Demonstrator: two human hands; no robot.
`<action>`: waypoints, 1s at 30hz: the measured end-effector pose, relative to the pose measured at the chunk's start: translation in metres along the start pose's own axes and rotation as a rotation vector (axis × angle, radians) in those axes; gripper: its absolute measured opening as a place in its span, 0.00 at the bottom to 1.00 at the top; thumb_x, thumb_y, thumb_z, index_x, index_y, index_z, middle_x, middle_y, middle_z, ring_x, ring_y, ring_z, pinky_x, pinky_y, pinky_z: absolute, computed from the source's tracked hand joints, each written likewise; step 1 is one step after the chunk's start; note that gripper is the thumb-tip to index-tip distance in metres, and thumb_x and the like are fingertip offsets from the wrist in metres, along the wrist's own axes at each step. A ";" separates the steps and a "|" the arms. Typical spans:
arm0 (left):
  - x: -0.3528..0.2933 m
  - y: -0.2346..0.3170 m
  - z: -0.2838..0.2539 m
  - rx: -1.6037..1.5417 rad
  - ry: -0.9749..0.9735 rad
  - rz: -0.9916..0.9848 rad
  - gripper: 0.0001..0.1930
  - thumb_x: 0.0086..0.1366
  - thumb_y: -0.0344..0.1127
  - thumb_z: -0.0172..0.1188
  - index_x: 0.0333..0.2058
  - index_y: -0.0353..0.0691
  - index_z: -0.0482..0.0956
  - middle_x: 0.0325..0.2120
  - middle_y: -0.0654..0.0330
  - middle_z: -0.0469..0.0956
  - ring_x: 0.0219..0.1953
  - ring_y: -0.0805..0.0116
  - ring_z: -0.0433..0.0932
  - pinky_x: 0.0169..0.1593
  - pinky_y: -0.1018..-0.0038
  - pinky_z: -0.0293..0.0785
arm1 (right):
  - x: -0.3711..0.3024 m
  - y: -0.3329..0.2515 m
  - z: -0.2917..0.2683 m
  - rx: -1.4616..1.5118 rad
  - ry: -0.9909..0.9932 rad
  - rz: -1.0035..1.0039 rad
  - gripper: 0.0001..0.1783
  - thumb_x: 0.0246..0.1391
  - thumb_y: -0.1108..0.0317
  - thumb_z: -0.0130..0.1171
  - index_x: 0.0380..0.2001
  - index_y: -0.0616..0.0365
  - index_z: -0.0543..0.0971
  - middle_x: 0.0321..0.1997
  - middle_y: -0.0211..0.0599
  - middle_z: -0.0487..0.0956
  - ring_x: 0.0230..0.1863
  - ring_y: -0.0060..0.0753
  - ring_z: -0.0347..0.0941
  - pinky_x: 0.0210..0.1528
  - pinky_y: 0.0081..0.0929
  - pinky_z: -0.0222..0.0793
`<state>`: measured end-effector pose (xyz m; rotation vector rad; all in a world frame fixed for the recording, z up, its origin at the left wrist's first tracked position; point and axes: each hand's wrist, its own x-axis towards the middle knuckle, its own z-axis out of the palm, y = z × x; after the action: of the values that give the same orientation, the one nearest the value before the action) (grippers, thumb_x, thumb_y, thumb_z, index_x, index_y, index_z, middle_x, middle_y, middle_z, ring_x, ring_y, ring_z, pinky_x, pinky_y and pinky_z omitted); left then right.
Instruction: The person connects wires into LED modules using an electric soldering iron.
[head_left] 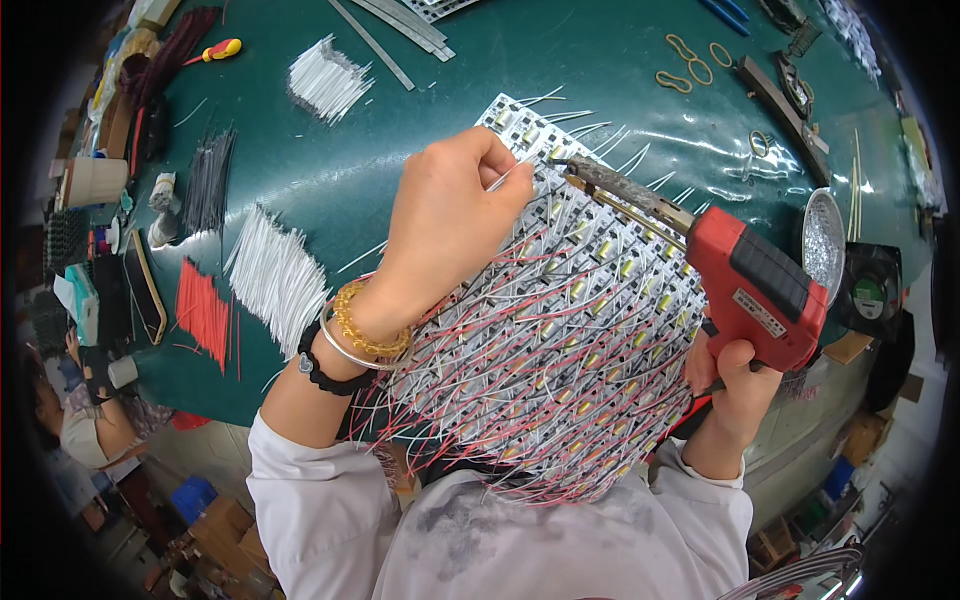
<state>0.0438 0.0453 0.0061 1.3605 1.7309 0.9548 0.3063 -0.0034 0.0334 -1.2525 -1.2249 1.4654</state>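
The left hand pinches a thin white wire onto the LED strip panel on the green desk. The right hand is clamped on the red soldering gun; its tip should touch only that joint, with the wire kept steady.

White label on red soldering gun

Electronics workshop: soldering gun, cut wires.
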 end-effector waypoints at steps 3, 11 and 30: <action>0.001 -0.002 -0.002 -0.005 0.003 0.009 0.08 0.55 0.31 0.61 0.24 0.31 0.75 0.15 0.68 0.72 0.18 0.86 0.65 0.21 0.85 0.60 | 0.000 0.000 0.001 -0.001 0.024 -0.004 0.33 0.45 0.53 0.65 0.45 0.68 0.68 0.17 0.32 0.71 0.14 0.20 0.64 0.15 0.19 0.57; -0.002 0.001 0.001 0.068 0.045 0.040 0.09 0.55 0.31 0.61 0.23 0.32 0.75 0.14 0.68 0.72 0.17 0.85 0.65 0.21 0.84 0.59 | 0.002 -0.001 0.004 -0.039 0.009 -0.022 0.31 0.45 0.55 0.66 0.44 0.67 0.68 0.18 0.32 0.71 0.14 0.20 0.64 0.15 0.18 0.57; -0.005 0.001 0.003 0.060 0.086 0.056 0.09 0.53 0.32 0.62 0.22 0.32 0.75 0.13 0.65 0.72 0.16 0.83 0.65 0.20 0.81 0.59 | -0.002 0.001 0.001 0.016 -0.011 -0.064 0.35 0.46 0.55 0.65 0.49 0.69 0.65 0.17 0.32 0.70 0.13 0.20 0.63 0.14 0.18 0.56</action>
<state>0.0480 0.0414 0.0057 1.4316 1.8065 1.0128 0.3059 -0.0055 0.0331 -1.1856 -1.2471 1.4345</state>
